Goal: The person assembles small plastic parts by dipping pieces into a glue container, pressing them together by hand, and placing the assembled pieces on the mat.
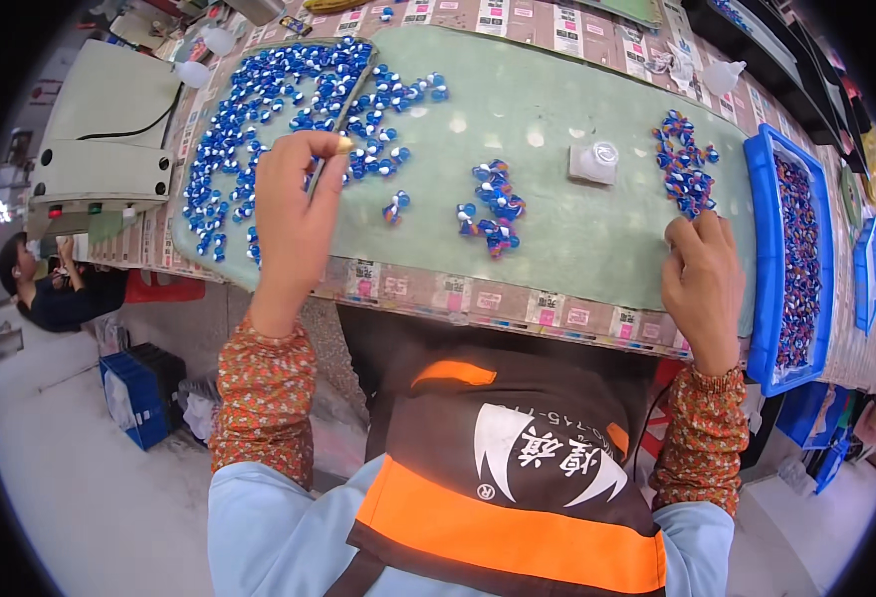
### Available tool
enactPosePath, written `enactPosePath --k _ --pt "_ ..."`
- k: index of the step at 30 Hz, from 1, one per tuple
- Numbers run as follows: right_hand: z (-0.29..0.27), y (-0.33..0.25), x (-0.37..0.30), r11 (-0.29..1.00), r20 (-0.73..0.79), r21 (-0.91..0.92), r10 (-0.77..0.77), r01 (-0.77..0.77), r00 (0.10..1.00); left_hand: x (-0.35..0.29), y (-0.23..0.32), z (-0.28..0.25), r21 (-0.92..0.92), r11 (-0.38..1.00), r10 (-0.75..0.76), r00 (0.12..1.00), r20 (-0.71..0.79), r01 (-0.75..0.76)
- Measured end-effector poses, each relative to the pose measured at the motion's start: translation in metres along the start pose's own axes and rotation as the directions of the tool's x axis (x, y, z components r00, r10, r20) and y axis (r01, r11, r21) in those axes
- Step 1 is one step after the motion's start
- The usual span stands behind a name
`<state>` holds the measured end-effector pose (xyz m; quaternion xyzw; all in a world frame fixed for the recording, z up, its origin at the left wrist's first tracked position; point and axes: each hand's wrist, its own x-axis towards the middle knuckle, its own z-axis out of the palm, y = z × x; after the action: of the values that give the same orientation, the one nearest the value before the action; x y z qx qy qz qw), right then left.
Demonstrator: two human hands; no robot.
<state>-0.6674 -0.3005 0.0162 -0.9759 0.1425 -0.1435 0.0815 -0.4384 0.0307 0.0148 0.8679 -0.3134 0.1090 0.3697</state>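
My left hand (pixel 297 204) is above the left part of the green mat (pixel 547 90), thumb and index finger curled toward each other. A pale yellow tip shows at the index finger; what it pinches, if anything, is unclear. Many small blue-and-white pieces (pixel 259 95), like joined beads, spread around and beyond it. My right hand (pixel 702 279) is closed, fingertips down on the mat at the near end of a cluster of blue, red and white pieces (pixel 685 164); its grip is hidden. Between my hands lie a small cluster of similar pieces (pixel 498 204) and one small group (pixel 395 207).
A small white block with a clear round cap (pixel 599 161) stands on the mat. Right of the mat is a blue tray (pixel 765 199) full of mixed pieces. A beige machine (pixel 105 129) stands at the left. Another person (pixel 55 284) sits far left.
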Motion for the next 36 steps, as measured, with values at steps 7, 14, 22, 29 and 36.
enactPosePath --k 7,14,22,29,36 --pt "0.004 -0.009 0.006 0.995 0.166 0.061 -0.085 0.076 0.982 -0.016 0.015 -0.009 0.119 0.993 -0.013 0.972 0.233 -0.015" --pt "0.007 -0.009 0.000 0.957 0.094 0.280 0.054 -0.079 0.994 -0.015 0.029 0.005 0.345 0.925 0.061 0.957 0.283 -0.161" --pt "0.020 -0.003 -0.014 0.961 0.041 0.260 0.083 -0.090 0.996 -0.033 0.047 0.034 0.051 0.998 -0.048 0.943 0.331 0.033" --pt "0.021 -0.004 -0.016 0.943 0.011 0.317 0.104 -0.102 0.994 0.006 0.022 0.028 -0.030 0.996 -0.079 0.979 0.190 0.086" --pt "0.023 -0.004 -0.018 0.948 -0.009 0.303 0.107 -0.099 0.994 0.015 0.013 0.032 0.464 0.855 0.153 0.968 0.200 -0.231"
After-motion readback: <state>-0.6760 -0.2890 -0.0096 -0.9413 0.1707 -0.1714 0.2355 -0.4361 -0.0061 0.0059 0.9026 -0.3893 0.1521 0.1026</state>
